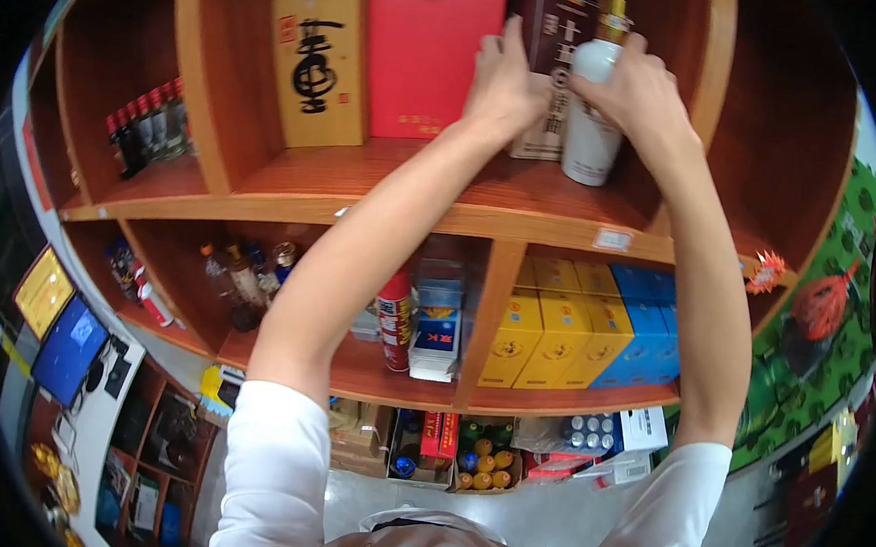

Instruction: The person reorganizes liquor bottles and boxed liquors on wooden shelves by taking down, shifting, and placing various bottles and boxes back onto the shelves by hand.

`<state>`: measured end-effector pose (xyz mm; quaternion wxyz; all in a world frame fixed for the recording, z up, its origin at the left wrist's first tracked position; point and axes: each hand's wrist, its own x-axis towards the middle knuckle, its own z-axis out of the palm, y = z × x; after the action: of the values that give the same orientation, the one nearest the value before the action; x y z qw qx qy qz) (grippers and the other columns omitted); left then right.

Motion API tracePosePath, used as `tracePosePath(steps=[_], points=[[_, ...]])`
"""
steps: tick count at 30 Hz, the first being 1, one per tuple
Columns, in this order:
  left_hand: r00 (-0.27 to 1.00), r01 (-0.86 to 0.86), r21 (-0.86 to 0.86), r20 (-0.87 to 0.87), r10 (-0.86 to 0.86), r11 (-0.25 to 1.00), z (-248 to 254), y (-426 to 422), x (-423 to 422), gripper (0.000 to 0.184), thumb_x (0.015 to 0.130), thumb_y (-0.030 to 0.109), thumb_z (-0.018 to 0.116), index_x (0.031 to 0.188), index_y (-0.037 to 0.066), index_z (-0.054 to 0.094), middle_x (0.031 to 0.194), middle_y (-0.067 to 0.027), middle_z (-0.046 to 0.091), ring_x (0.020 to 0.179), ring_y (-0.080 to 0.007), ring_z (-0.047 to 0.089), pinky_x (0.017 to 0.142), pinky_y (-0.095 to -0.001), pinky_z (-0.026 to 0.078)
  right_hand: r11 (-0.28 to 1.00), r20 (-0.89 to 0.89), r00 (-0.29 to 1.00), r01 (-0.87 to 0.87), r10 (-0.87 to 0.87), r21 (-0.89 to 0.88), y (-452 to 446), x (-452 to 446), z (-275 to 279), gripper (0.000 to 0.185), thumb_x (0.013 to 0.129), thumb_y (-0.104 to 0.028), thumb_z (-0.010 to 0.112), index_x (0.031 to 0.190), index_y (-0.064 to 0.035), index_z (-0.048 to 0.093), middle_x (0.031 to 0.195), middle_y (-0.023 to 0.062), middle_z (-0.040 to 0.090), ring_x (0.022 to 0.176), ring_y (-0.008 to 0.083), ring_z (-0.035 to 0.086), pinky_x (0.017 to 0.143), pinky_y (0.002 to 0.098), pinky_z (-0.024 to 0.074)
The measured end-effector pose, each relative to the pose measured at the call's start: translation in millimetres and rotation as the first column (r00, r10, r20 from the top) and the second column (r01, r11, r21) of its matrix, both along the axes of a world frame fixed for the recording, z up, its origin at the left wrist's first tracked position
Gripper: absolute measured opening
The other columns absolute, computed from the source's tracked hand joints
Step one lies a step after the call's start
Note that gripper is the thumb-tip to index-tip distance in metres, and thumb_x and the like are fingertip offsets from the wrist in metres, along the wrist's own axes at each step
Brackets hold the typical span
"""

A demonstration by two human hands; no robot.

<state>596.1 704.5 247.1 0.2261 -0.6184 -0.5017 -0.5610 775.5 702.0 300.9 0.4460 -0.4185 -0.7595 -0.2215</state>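
Observation:
A white bottle [588, 148] with a gold cap stands on the upper shelf, and my right hand [646, 92] is closed around its upper part from the right. Just left of it is a tall dark brown and beige box [542, 122] with vertical lettering. My left hand [505, 86] grips this box at its left side, thumb across the front. Some of its fingers are hidden behind the box edge. Beside my left hand stands a large red box [432, 68], and further left a gold box [318, 68] with black characters.
Small red-capped bottles [151, 119] stand in the left compartment. The lower shelf holds yellow boxes [543, 342], blue boxes [640, 341], a red spray can [394, 320] and several glass bottles [247, 275]. Cartons of goods [488, 461] sit near the floor.

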Motion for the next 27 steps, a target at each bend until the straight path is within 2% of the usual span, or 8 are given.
tracePosePath(steps=[6, 12, 16, 19, 20, 23, 26, 27], points=[[0.991, -0.117, -0.396, 0.017, 0.135, 0.911, 10.2, -23.1, 1.6, 0.116, 0.076, 0.040, 0.089, 0.162, 0.007, 0.017, 0.139, -0.0310, 0.046, 0.125, -0.0475, 0.057, 0.104, -0.0493, 0.051, 0.996, 0.002, 1.000, -0.026, 0.026, -0.084, -4.4, -0.4, 0.6, 0.076, 0.078, -0.045, 0.080, 0.118, 0.0118, 0.051, 0.106, 0.0374, 0.067, 0.102, 0.0498, 0.069, 0.089, 0.0512, 0.0587], [0.997, -0.070, -0.362, -0.058, 0.052, 0.929, -1.5, -20.7, -0.9, 0.120, 0.077, 0.038, 0.087, 0.164, 0.009, 0.010, 0.137, -0.0401, 0.039, 0.120, -0.0540, 0.057, 0.105, -0.0496, 0.050, 1.000, 0.020, 1.000, -0.009, 0.009, -0.014, 7.5, -1.9, -1.1, 0.075, 0.078, -0.045, 0.079, 0.119, 0.0103, 0.050, 0.105, 0.0374, 0.067, 0.101, 0.0503, 0.069, 0.088, 0.0519, 0.0586], [0.984, -0.086, -0.306, -0.175, 0.033, 0.948, -19.9, -11.9, 4.9, 0.125, 0.077, 0.036, 0.086, 0.164, 0.011, 0.000, 0.136, -0.0476, 0.031, 0.122, -0.0639, 0.041, 0.108, -0.0592, 0.041, 0.998, 0.029, 0.999, -0.030, 0.028, 0.046, 14.9, 1.2, -1.5, 0.077, 0.077, -0.047, 0.077, 0.119, 0.0109, 0.050, 0.107, 0.0379, 0.067, 0.102, 0.0515, 0.068, 0.089, 0.0521, 0.0579], [0.986, -0.115, -0.292, -0.149, 0.074, 0.949, -28.8, 4.7, 11.6, 0.126, 0.076, 0.029, 0.085, 0.164, 0.024, -0.006, 0.146, -0.0412, 0.024, 0.128, -0.0639, 0.036, 0.102, -0.0666, 0.045, 0.997, 0.062, 0.996, -0.066, 0.063, 0.046, 24.1, 4.3, 0.0, 0.083, 0.077, -0.053, 0.076, 0.121, 0.0135, 0.050, 0.106, 0.0372, 0.068, 0.099, 0.0498, 0.070, 0.085, 0.0508, 0.0596], [0.971, -0.132, -0.098, -0.211, 0.109, 0.986, -40.9, 50.6, 8.4, 0.125, 0.077, 0.026, 0.085, 0.164, 0.024, -0.006, 0.145, -0.0405, 0.025, 0.127, -0.0621, 0.036, 0.105, -0.0652, 0.041, 0.998, 0.033, 0.999, -0.043, 0.042, 0.037, 16.0, 2.7, -1.3, 0.081, 0.077, -0.051, 0.076, 0.120, 0.0130, 0.051, 0.104, 0.0360, 0.068, 0.098, 0.0486, 0.070, 0.084, 0.0506, 0.0600], [0.796, -0.304, 0.133, -0.509, 0.328, 0.943, -39.5, 18.2, 15.4, 0.060, 0.087, 0.019, 0.063, 0.137, -0.008, 0.048, 0.146, -0.0449, 0.033, 0.106, -0.0669, 0.051, 0.085, -0.0788, 0.044, 0.999, -0.039, 0.999, 0.017, -0.016, 0.033, 5.4, 0.9, -3.2, 0.077, 0.076, -0.047, 0.079, 0.118, 0.0106, 0.051, 0.098, 0.0350, 0.069, 0.094, 0.0491, 0.071, 0.083, 0.0526, 0.0595], [0.468, -0.374, 0.371, -0.715, 0.519, 0.850, -49.0, 40.5, -3.9, 0.056, 0.090, 0.022, 0.059, 0.136, -0.008, 0.051, 0.148, -0.0517, 0.018, 0.095, -0.0734, 0.045, 0.065, -0.0827, 0.043, 1.000, -0.032, 0.999, 0.029, -0.029, 0.007, 12.5, 0.5, -2.3, 0.078, 0.074, -0.046, 0.081, 0.120, 0.0100, 0.051, 0.102, 0.0331, 0.069, 0.098, 0.0472, 0.071, 0.085, 0.0508, 0.0596], [0.491, -0.399, 0.380, -0.681, 0.544, 0.835, -48.8, 38.6, -3.4, 0.059, 0.090, 0.023, 0.061, 0.140, -0.005, 0.050, 0.139, -0.0509, 0.030, 0.096, -0.0710, 0.048, 0.071, -0.0804, 0.045, 1.000, -0.033, 0.999, 0.031, -0.031, -0.003, 10.3, 0.4, -2.4, 0.079, 0.073, -0.046, 0.082, 0.121, 0.0100, 0.051, 0.103, 0.0328, 0.070, 0.098, 0.0468, 0.071, 0.086, 0.0505, 0.0596]])
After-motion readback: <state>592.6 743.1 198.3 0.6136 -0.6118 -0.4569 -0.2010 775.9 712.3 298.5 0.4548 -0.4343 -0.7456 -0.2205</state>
